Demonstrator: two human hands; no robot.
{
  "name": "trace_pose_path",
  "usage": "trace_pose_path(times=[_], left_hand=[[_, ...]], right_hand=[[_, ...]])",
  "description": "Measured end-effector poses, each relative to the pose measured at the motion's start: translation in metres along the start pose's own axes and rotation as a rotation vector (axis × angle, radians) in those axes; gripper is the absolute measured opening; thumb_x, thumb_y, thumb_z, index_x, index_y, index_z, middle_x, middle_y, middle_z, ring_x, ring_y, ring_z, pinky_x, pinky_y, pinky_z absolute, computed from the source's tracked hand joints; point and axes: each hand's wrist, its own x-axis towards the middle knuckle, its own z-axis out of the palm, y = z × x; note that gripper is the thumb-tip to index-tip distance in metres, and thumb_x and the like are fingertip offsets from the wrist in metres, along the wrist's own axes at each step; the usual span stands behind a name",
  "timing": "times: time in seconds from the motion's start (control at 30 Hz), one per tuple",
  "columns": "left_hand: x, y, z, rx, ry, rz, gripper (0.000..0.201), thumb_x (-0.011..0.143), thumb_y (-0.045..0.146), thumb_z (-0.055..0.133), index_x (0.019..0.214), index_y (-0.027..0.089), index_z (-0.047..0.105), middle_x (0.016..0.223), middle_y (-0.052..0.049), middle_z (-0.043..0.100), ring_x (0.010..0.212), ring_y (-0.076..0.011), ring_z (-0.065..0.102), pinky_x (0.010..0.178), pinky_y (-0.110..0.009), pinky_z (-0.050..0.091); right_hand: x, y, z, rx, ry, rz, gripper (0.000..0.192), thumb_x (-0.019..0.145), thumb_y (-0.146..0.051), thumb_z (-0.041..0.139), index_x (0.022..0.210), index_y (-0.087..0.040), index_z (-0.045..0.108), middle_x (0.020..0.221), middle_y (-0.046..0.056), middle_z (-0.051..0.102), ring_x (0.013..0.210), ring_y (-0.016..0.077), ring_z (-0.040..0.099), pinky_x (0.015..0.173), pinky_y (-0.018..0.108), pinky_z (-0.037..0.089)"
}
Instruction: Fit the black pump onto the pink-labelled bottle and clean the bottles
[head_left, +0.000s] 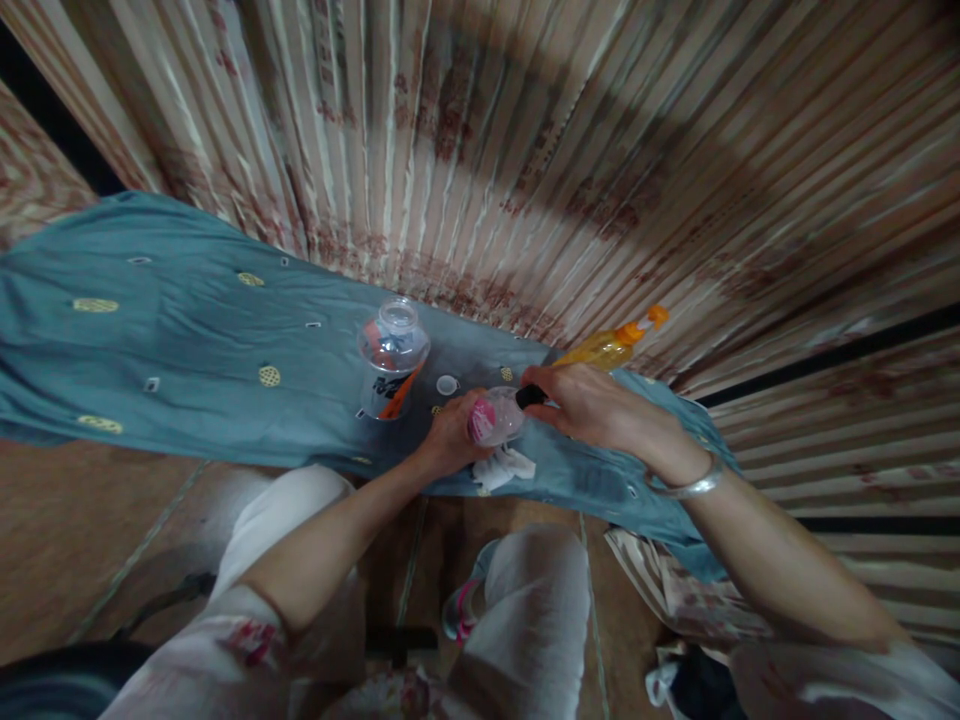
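My left hand (450, 440) steadies the small pink bottle (491, 418) beside the big clear bottle (393, 352); my right hand (592, 405) should twist its black cap (529, 396) gently.

cloth (187, 330): matt teal fabric | bottle (393, 355): clear glossy plastic | bangle (694, 487): shiny metal | curtain (525, 150): pleated fabric

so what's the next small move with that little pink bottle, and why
Probably a twist of the black cap by the right hand. Its fingers pinch that cap at the neck of the pink bottle, which the left hand grips lying on its side over the blue cloth. A white tissue lies just below. Whether the cap is going on or off cannot be told.
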Motion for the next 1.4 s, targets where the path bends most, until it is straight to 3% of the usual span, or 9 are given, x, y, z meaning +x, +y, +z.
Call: trace_pose_path(times=[0.17,0.33,0.53,0.73,0.83,0.93,1.1,1.3,1.4], left_hand=[[0.0001,-0.0011,0.0,0.0,0.006,-0.004,0.083,0.058,0.016,0.087,0.136,0.019,0.057,0.131,-0.011,0.073,0.125,-0.0354,0.068,0.109,-0.052,0.055],[0.0007,-0.0014,0.0004,-0.004,0.001,-0.001,0.082,0.06,0.018,0.086,0.136,0.018,0.056,0.135,-0.013,0.072,0.125,-0.036,0.067,0.112,-0.051,0.053],[0.0009,-0.0007,0.0005,0.0,0.005,-0.011,0.081,0.061,0.019,0.087,0.136,0.021,0.057,0.132,-0.01,0.073,0.125,-0.0343,0.069,0.112,-0.051,0.054],[-0.0002,0.0018,-0.0023,-0.002,-0.007,-0.005,0.08,0.062,0.018,0.085,0.136,0.018,0.057,0.132,-0.013,0.073,0.124,-0.0371,0.068,0.11,-0.052,0.054],[0.0003,0.0013,-0.0015,-0.006,-0.013,-0.003,0.081,0.061,0.018,0.085,0.136,0.019,0.056,0.133,-0.013,0.072,0.125,-0.0364,0.068,0.111,-0.052,0.053],[0.0008,0.001,-0.0009,-0.008,-0.013,-0.007,0.08,0.061,0.018,0.085,0.136,0.02,0.056,0.132,-0.012,0.073,0.125,-0.0354,0.068,0.112,-0.052,0.053],[-0.0002,0.0018,-0.0022,-0.011,-0.018,-0.008,0.081,0.062,0.019,0.084,0.138,0.017,0.055,0.136,-0.015,0.071,0.127,-0.037,0.067,0.112,-0.053,0.052],[0.0003,0.0015,-0.0013,-0.012,-0.015,-0.011,0.082,0.061,0.016,0.083,0.137,0.018,0.054,0.136,-0.014,0.071,0.128,-0.0367,0.067,0.114,-0.052,0.051],[0.0009,0.0015,-0.001,-0.015,-0.018,-0.01,0.081,0.062,0.018,0.084,0.137,0.018,0.054,0.135,-0.014,0.072,0.127,-0.0373,0.067,0.113,-0.051,0.052]], right_hand=[[0.0042,-0.0028,0.0023,-0.105,-0.002,0.069,0.046,0.111,-0.046,0.047,0.11,-0.009,0.074,0.098,0.021,0.081,0.096,0.0322,0.079,0.065,0.033,0.038],[0.0001,0.0014,0.0029,0.044,0.054,-0.015,0.039,0.099,-0.029,0.071,0.134,-0.013,0.064,0.116,0.015,0.08,0.108,0.028,0.077,0.075,0.028,0.045],[0.0039,-0.0041,0.0015,-0.098,-0.021,0.082,0.043,0.11,-0.044,0.048,0.112,-0.01,0.074,0.097,0.019,0.081,0.096,0.0301,0.079,0.066,0.031,0.04],[-0.0003,0.001,0.0036,0.053,0.055,-0.004,0.046,0.1,-0.032,0.071,0.141,-0.014,0.06,0.118,0.014,0.08,0.109,0.0279,0.077,0.076,0.028,0.045],[0.0015,-0.0009,0.0031,0.017,0.009,0.005,0.027,0.106,-0.032,0.06,0.122,-0.013,0.07,0.106,0.014,0.082,0.1,0.0273,0.079,0.071,0.029,0.042],[0.0039,-0.004,0.0038,-0.066,0.003,0.071,0.042,0.11,-0.043,0.048,0.112,-0.01,0.073,0.098,0.019,0.081,0.097,0.0309,0.079,0.067,0.032,0.04],[0.001,0.001,0.007,0.069,0.074,-0.002,0.048,0.101,-0.038,0.069,0.14,-0.012,0.06,0.119,0.016,0.08,0.112,0.0293,0.077,0.078,0.029,0.046],[0.002,-0.0033,0.0033,-0.051,0.005,0.095,0.04,0.11,-0.041,0.049,0.111,-0.01,0.074,0.1,0.02,0.081,0.099,0.0307,0.079,0.067,0.031,0.04],[0.001,-0.0033,0.0032,0.013,0.031,0.089,0.039,0.106,-0.045,0.058,0.12,-0.011,0.071,0.111,0.019,0.081,0.108,0.0307,0.077,0.071,0.03,0.043]])
